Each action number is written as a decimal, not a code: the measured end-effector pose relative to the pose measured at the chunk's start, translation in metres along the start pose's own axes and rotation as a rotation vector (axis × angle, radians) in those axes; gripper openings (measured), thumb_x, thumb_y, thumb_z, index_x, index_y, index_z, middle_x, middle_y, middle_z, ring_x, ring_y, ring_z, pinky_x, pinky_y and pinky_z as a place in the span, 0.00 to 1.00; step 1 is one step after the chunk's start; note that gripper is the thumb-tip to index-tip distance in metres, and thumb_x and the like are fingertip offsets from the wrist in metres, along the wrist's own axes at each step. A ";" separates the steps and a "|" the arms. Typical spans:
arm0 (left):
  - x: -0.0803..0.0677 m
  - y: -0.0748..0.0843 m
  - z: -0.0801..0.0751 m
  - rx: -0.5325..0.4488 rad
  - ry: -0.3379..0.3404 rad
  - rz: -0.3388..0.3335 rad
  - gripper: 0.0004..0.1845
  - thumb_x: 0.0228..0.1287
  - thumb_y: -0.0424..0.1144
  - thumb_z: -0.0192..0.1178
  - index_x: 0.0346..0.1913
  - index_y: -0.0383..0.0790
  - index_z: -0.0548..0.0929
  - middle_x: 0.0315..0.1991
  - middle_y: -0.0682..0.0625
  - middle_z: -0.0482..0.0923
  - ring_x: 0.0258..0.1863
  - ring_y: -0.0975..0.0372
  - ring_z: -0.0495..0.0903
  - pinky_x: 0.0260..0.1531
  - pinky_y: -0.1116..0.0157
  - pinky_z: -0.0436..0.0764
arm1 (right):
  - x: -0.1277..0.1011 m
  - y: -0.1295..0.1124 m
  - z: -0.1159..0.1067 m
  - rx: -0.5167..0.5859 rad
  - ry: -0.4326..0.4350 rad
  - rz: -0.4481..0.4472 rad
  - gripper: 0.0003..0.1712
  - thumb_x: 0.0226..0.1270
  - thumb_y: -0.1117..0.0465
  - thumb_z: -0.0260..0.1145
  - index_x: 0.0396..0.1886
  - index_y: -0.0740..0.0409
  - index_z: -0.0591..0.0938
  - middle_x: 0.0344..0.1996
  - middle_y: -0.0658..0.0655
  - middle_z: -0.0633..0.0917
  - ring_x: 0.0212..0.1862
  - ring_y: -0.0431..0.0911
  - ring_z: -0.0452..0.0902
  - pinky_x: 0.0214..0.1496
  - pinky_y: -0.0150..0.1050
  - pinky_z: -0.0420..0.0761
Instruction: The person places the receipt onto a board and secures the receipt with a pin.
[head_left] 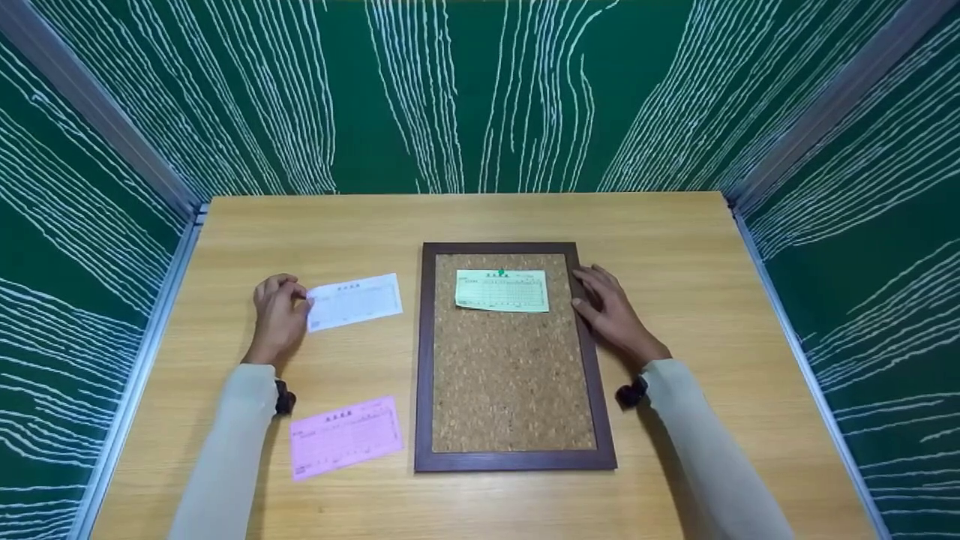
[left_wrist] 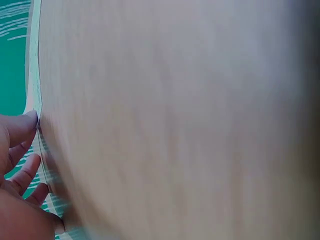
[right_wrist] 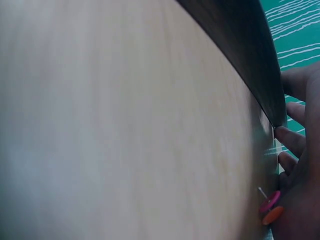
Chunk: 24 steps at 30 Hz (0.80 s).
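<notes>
My left hand (head_left: 279, 311) pinches the left edge of a whitish-blue printed slip (head_left: 355, 301), and in the left wrist view thumb and fingertip meet at its border. To the right lies a corkboard (head_left: 510, 382) with a dark brown frame, and a green printed slip (head_left: 502, 296) is held at its top by a green pushpin (head_left: 501, 272). Against the frame's upper right side rest the fingertips of my right hand (head_left: 616, 311). A pink pushpin (right_wrist: 270, 201) and an orange pushpin (right_wrist: 272, 215) show beneath that hand in the right wrist view; the head view hides them.
A pink printed slip (head_left: 347, 437) lies nearer the front, left of the corkboard. The wooden table (head_left: 600, 217) is bounded by green panels (head_left: 480, 97) with white wavy lines at the back and both sides.
</notes>
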<state>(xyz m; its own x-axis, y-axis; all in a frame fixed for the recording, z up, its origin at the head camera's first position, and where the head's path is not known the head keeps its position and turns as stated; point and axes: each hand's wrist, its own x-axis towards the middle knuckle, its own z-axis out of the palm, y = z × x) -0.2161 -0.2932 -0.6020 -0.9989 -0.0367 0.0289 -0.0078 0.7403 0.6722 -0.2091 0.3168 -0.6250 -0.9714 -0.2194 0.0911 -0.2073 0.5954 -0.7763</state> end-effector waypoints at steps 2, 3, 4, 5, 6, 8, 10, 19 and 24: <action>0.000 0.001 0.000 -0.001 0.009 -0.002 0.08 0.81 0.30 0.61 0.51 0.26 0.84 0.74 0.31 0.67 0.79 0.37 0.55 0.80 0.39 0.56 | 0.000 0.001 0.001 0.000 0.003 -0.001 0.33 0.85 0.58 0.65 0.83 0.61 0.72 0.84 0.67 0.66 0.89 0.64 0.46 0.86 0.70 0.45; 0.000 0.002 0.000 -0.004 0.013 -0.006 0.08 0.81 0.30 0.60 0.51 0.26 0.84 0.74 0.31 0.68 0.79 0.38 0.55 0.80 0.39 0.56 | 0.000 0.001 0.001 0.001 0.003 -0.002 0.33 0.85 0.58 0.65 0.83 0.61 0.72 0.84 0.67 0.66 0.89 0.64 0.46 0.86 0.70 0.45; 0.000 0.002 -0.001 -0.008 0.015 -0.011 0.08 0.81 0.29 0.60 0.52 0.26 0.85 0.73 0.31 0.69 0.79 0.38 0.56 0.80 0.39 0.57 | 0.000 0.001 0.001 0.001 0.002 -0.003 0.33 0.85 0.58 0.65 0.83 0.60 0.72 0.84 0.67 0.66 0.89 0.64 0.46 0.86 0.71 0.45; 0.000 0.003 -0.001 -0.012 0.018 -0.015 0.08 0.82 0.29 0.59 0.52 0.26 0.85 0.73 0.31 0.69 0.79 0.38 0.56 0.79 0.40 0.58 | 0.000 0.001 0.001 0.001 0.001 -0.005 0.33 0.85 0.58 0.65 0.83 0.60 0.72 0.84 0.67 0.66 0.89 0.64 0.46 0.86 0.71 0.45; 0.000 0.003 -0.001 -0.019 0.021 -0.019 0.08 0.82 0.29 0.60 0.52 0.26 0.85 0.72 0.32 0.70 0.79 0.39 0.57 0.79 0.40 0.59 | 0.000 0.001 0.001 0.002 0.001 -0.006 0.33 0.85 0.58 0.65 0.83 0.60 0.72 0.84 0.67 0.66 0.89 0.64 0.46 0.86 0.71 0.45; 0.000 0.004 -0.001 -0.038 0.024 -0.026 0.08 0.82 0.29 0.59 0.52 0.26 0.85 0.70 0.32 0.72 0.78 0.39 0.59 0.79 0.40 0.60 | 0.000 0.001 0.000 0.005 -0.001 -0.007 0.33 0.85 0.58 0.65 0.83 0.60 0.72 0.84 0.67 0.66 0.89 0.64 0.45 0.86 0.71 0.44; 0.000 0.005 -0.002 -0.055 0.033 -0.016 0.08 0.81 0.28 0.60 0.52 0.25 0.86 0.65 0.31 0.76 0.76 0.39 0.61 0.79 0.41 0.60 | 0.000 0.000 0.000 -0.001 -0.003 -0.005 0.33 0.85 0.58 0.66 0.83 0.60 0.72 0.84 0.67 0.66 0.89 0.64 0.46 0.86 0.71 0.44; 0.000 0.007 -0.004 -0.088 0.070 0.041 0.08 0.80 0.26 0.63 0.53 0.24 0.87 0.51 0.30 0.86 0.55 0.40 0.80 0.63 0.44 0.75 | 0.000 -0.001 -0.001 -0.025 -0.003 0.001 0.33 0.86 0.56 0.65 0.84 0.60 0.71 0.84 0.66 0.67 0.89 0.63 0.45 0.87 0.69 0.43; -0.001 0.011 -0.005 -0.097 0.089 0.043 0.07 0.80 0.25 0.63 0.52 0.25 0.88 0.49 0.31 0.89 0.51 0.42 0.85 0.56 0.46 0.82 | -0.001 0.000 0.000 -0.018 0.000 0.000 0.33 0.86 0.56 0.65 0.84 0.60 0.71 0.84 0.66 0.66 0.89 0.63 0.46 0.87 0.69 0.44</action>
<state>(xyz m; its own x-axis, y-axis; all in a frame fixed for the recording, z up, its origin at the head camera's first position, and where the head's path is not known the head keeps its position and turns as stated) -0.2151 -0.2881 -0.5912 -0.9902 -0.0691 0.1217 0.0435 0.6742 0.7372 -0.2083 0.3172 -0.6248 -0.9715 -0.2191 0.0909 -0.2090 0.6095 -0.7647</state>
